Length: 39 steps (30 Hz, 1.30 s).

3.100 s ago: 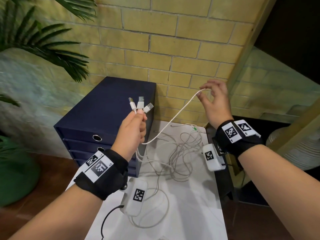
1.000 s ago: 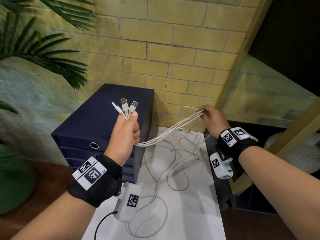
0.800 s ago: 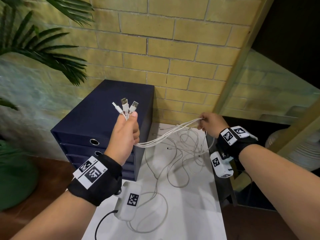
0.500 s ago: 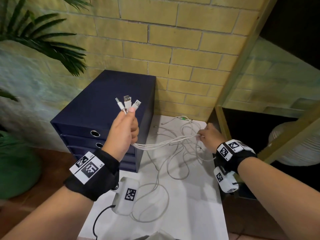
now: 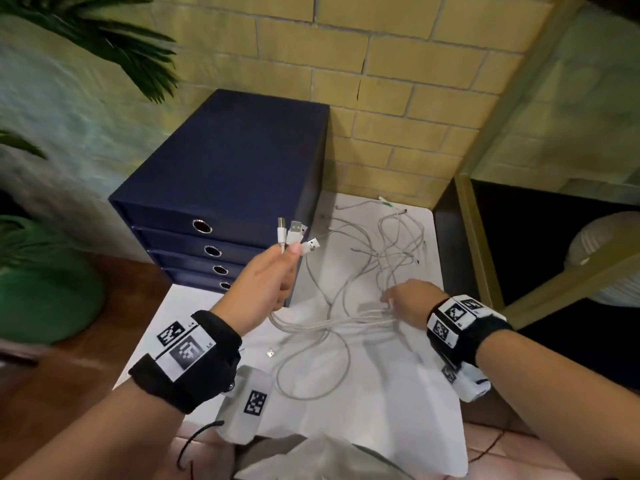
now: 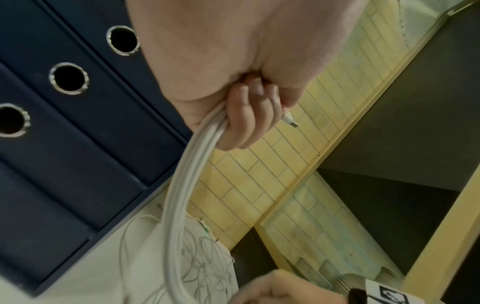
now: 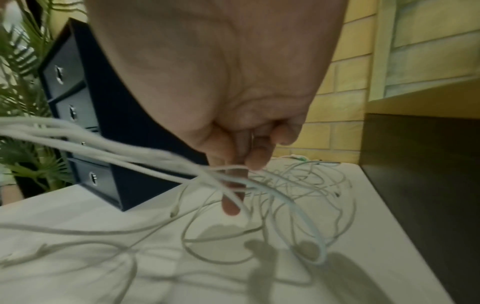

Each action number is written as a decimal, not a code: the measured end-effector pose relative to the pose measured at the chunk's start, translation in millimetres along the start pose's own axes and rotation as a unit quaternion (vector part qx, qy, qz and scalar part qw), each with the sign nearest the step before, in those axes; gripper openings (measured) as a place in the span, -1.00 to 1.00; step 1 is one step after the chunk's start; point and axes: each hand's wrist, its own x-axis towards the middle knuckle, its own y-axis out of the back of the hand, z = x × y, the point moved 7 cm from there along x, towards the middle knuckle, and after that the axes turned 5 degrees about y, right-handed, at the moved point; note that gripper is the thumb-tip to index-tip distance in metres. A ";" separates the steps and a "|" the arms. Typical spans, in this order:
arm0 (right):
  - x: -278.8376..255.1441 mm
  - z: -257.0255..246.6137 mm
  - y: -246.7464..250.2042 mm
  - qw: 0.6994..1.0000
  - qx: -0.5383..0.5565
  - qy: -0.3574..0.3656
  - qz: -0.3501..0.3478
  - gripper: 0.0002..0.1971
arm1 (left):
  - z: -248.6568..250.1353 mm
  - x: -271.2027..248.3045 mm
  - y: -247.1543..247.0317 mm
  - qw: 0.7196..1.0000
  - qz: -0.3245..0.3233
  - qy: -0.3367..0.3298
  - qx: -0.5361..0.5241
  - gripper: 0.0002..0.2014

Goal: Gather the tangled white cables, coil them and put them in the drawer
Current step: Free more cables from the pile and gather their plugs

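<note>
Here, at centre frame, the left hand (image 5: 273, 278) grips the white cables (image 5: 332, 323) below their plugs while the right hand (image 5: 408, 303) pinches the strands (slack tangled on the white worktop (image 5: 398, 410)); coil evenly, keeping tension, toward the closed drawers (image 5: 194, 237).

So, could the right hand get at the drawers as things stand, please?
Probably not straight away: the right hand is busy holding the cables, and the left hand sits between it and the closed drawers.
</note>
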 end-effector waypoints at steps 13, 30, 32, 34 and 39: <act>33.8 -161.3 -25.8 0.964 0.001 0.265 -0.007 -0.60 | -54.4 -18.4 15.4 0.993 0.018 0.115 -0.013 -0.64; 59.6 -163.2 -54.7 0.986 0.044 0.148 -0.062 -0.74 | -74.7 -13.5 25.2 0.993 0.024 0.113 -0.020 -0.61; 56.1 -148.6 -41.3 0.983 0.129 0.133 -0.004 -0.80 | -72.7 -11.5 26.3 0.994 0.028 0.107 -0.022 -0.57; 48.9 -122.4 -26.4 0.948 0.294 0.091 0.080 -0.85 | -70.4 -8.5 27.0 0.994 0.030 0.104 -0.017 -0.64; 20.4 -80.2 9.2 0.757 0.634 0.050 0.148 -0.84 | -57.4 -0.3 20.4 0.995 0.022 0.093 -0.012 -0.72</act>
